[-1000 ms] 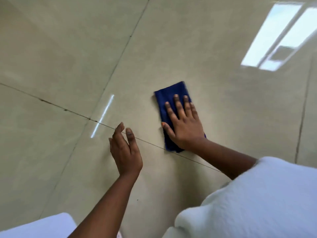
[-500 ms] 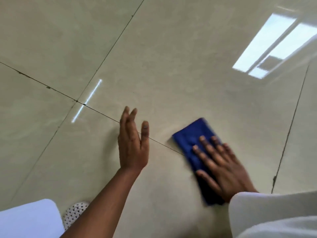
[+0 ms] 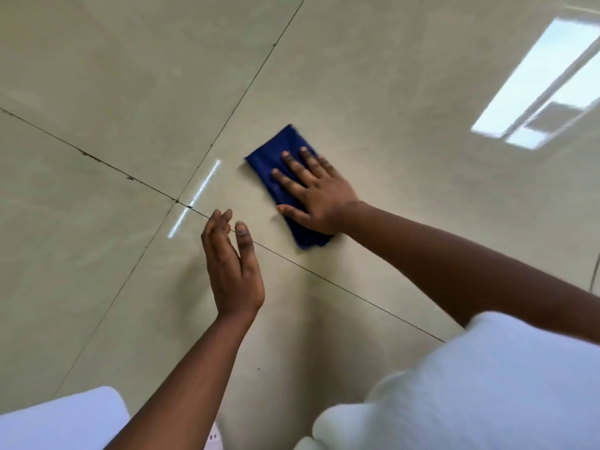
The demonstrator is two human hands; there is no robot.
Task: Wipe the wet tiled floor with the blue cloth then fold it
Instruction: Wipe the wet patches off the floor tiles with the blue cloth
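A: Half a second back the small dark blue folded cloth (image 3: 281,177) was down beside the knee; now the right hand (image 3: 313,193) has pushed it forward and leftward across the glossy beige tiled floor (image 3: 373,76).

B: How is that hand set?

A: Flat, fingers spread, palm pressing the cloth down, not gripping it. The left hand (image 3: 232,264) hovers open and empty, near the cloth's left side.

B: Advice for the stroke?

A: Probably keep even palm pressure and overlap passes, crossing the dark grout line (image 3: 341,287) just behind the right hand.

B: And the cloth?

A: A narrow oblong, its far corner showing beyond the fingertips, near end slightly rumpled.
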